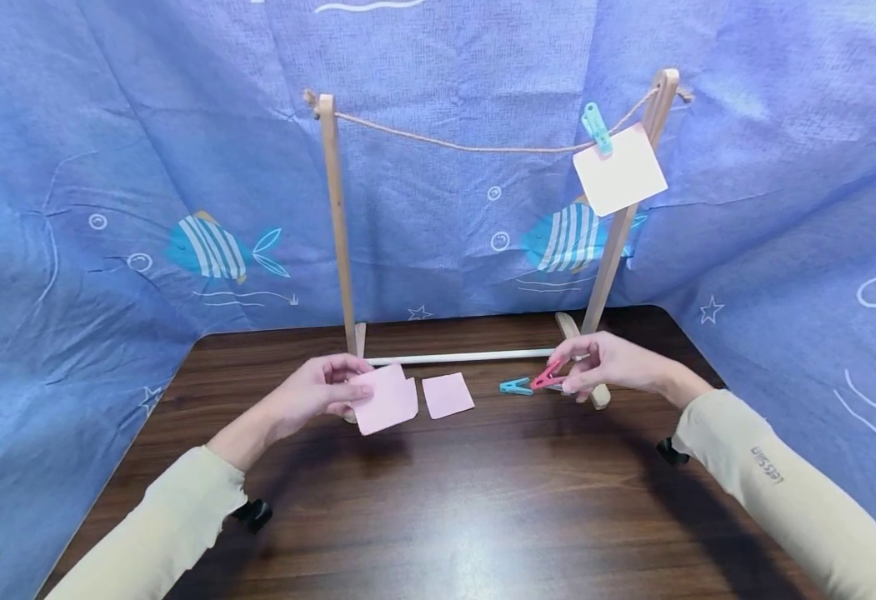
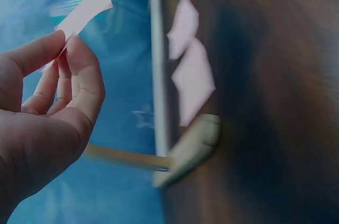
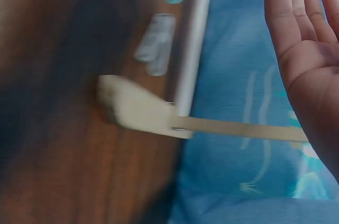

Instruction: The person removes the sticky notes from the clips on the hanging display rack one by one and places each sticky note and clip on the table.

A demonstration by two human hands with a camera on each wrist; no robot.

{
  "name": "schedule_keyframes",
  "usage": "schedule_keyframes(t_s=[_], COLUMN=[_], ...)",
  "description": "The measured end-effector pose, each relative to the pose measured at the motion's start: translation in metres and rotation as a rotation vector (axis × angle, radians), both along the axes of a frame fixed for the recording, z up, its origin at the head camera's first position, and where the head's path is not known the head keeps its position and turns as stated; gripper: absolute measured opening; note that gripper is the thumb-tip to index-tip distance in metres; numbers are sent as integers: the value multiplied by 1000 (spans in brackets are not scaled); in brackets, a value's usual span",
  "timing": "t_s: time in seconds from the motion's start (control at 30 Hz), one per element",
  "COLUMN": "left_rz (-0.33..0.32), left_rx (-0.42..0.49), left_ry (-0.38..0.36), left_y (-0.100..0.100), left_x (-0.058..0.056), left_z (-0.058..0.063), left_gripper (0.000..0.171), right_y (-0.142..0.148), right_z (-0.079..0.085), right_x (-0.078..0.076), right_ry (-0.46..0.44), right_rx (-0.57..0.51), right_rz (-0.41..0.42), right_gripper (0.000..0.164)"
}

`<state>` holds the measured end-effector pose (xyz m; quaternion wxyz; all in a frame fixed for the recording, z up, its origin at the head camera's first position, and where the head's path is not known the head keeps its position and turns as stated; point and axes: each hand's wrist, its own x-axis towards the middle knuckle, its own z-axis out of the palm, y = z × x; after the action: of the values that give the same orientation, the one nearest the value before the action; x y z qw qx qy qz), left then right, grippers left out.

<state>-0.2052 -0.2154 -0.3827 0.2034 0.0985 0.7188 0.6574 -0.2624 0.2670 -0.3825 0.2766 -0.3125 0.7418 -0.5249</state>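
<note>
My left hand [image 1: 325, 385] pinches a square pink paper note [image 1: 383, 400] between thumb and fingers, held above the table. In the left wrist view the note [image 2: 87, 9] looks slightly curled at its far edge. Another pink note [image 1: 448, 395] lies flat on the table, and one more [image 2: 195, 83] is partly covered by the held one in the head view. With its fingertips, my right hand [image 1: 608, 364] pinches a red clothespin [image 1: 545, 375]. A blue clothespin [image 1: 516, 387] and a grey one [image 3: 156, 44] lie on the table by that hand.
A wooden frame with left post [image 1: 338, 225] and right post [image 1: 618, 225] stands at the table's back. Its sagging string [image 1: 453, 147] bears a pale note [image 1: 621, 173] clipped by a turquoise clothespin [image 1: 596, 128]. A white bar [image 1: 468, 357] joins the feet. Behind hangs a blue cloth [image 1: 445, 250].
</note>
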Motion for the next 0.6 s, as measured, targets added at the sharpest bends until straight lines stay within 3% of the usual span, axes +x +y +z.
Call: schedule_keyframes(t_s=[0.27,0.43,0.6], left_rz=[-34,-63,-76], left_rx=[-24,-29,-24], left_ry=[-66,-88,-102], left_y=[-4,-6,-6], left_x=[6,8,10], left_z=[-41,-59,-70], left_gripper=[45,47,48], right_y=[7,10,12], right_z=[-46,-60,-66], right_x=[-2,-2,-2], right_ry=[-97,-138,-153], right_rx=[28,61,64], right_rz=[12,11,-3], right_gripper=[40,38,36])
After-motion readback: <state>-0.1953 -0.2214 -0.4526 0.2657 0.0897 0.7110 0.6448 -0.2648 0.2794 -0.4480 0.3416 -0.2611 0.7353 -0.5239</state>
